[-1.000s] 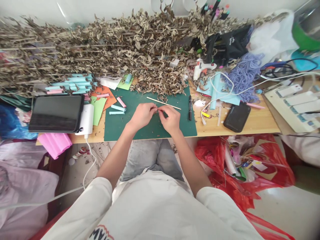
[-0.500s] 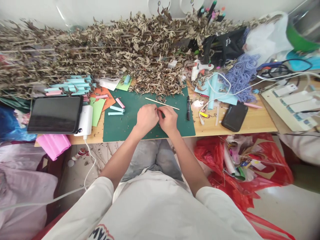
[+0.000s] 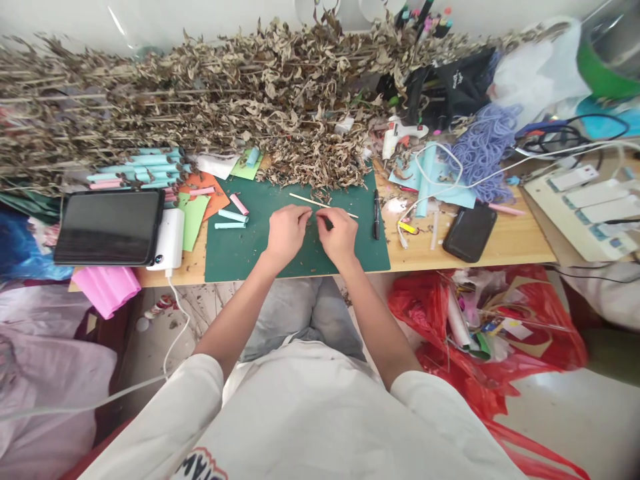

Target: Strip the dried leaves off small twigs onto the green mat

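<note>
Both hands work close together over a green cutting mat (image 3: 240, 250). My left hand (image 3: 284, 232) is curled with its fingertips pinched towards the right. My right hand (image 3: 340, 233) is also curled, thumb and fingers pinched towards the left hand. Between them is something small that I cannot make out. A thin wooden stick (image 3: 306, 199) lies on the mat just beyond the fingers. A black pen (image 3: 376, 215) lies at the mat's right edge.
Dried leafy branches (image 3: 200, 107) fill the back of the table. A dark tablet (image 3: 109, 227) and white power bank (image 3: 171, 239) sit left, paper rolls (image 3: 145, 170) behind. A glue gun (image 3: 400, 133), purple cord (image 3: 487, 150) and black phone (image 3: 470, 232) lie right. A red bag (image 3: 485, 320) hangs below.
The hands first pressed together, then drew slightly apart and shifted a little towards the stick. Nothing else on the table moved.
</note>
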Demonstrator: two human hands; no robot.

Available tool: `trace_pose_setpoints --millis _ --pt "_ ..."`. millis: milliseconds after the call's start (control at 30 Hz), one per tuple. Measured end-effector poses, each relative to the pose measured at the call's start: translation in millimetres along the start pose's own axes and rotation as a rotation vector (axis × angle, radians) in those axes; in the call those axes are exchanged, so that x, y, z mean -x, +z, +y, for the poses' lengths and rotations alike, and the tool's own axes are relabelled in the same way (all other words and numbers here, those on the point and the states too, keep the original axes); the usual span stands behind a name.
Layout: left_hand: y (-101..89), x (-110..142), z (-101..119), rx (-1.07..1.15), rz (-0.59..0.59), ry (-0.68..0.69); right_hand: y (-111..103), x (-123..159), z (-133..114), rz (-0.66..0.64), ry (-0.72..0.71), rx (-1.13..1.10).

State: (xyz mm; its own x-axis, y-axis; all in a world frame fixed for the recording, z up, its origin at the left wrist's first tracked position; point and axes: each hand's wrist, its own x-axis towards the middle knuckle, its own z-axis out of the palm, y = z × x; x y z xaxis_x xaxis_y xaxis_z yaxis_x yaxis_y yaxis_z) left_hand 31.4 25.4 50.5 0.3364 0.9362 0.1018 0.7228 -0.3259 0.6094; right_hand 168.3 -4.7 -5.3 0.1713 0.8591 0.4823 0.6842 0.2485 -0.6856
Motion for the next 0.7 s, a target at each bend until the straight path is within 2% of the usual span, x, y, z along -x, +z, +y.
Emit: trace_pose_setpoints --millis 300,467,700 --pt "1.3 -1.7 -6.2 0.195 -0.021 -0.078 -5.8 -2.2 -5.9 0.005 -0.028 -0.034" --pt "0.2 -2.4 -5.5 0.232 -0.013 -0.069 -10.0 -3.1 -11.5 -0.005 -0.068 -0.101" --pt "-3.2 -5.1 -10.4 0.254 -0.084 -0.028 -8.3 -2.4 -7.6 -0.011 -0.038 -0.132"
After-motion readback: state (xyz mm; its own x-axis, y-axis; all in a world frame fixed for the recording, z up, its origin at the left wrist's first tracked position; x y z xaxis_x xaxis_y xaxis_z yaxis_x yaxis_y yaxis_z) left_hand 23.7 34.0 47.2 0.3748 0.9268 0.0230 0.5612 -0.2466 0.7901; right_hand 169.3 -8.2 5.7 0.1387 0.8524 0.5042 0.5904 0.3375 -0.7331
